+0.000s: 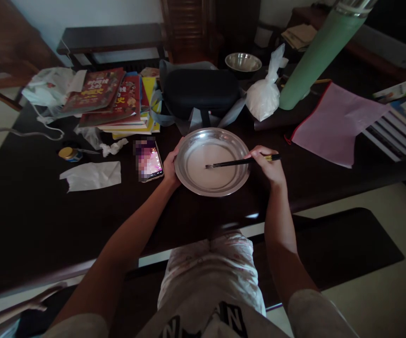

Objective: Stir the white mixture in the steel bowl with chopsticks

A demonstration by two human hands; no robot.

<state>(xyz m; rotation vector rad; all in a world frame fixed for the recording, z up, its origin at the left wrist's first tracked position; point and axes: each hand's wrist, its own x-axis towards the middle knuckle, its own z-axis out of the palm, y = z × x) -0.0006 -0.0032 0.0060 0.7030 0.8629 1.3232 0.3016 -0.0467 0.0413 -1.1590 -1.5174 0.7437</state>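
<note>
- the dark table (30,220) spans the view, with the person's two bare forearms reaching up across its near edge from about 6 o'clock.
- the left arm runs diagonally from the lower left up to the middle; the left hand (171,166) rests with its fingers curled against the outer rim of the metal plate (192,180), at the plate's 9 o'clock side, steadying it.
- the right arm rises almost straight from the lower right; the right hand (268,164) sits at the plate's 3 o'clock edge, wrist bent inward, fingers pinched shut around the upper end of the chopsticks (240,162).
- the metal plate lies flat near the table's front edge, between the two hands, holding a thin pale liquid.
- the chopsticks lie nearly level, pointing toward 9 o'clock from the right hand; their tips reach the middle of the plate and touch the pale liquid, while the yellow-banded ends stick out past the fingers toward 3 o'clock.
- a black case (199,91) sits just beyond the plate at 12 o'clock.
- a stack of books (118,101) lies at the plate's 10 o'clock.
- a green bottle (316,56) leans at 1 o'clock, with a white bag (264,96) beside it.
- a pink folder (333,124) lies at 2 o'clock.
- a phone (149,162) lies just beside the left hand, screen lit.
- a crumpled tissue (92,176) lies farther toward 9 o'clock.
</note>
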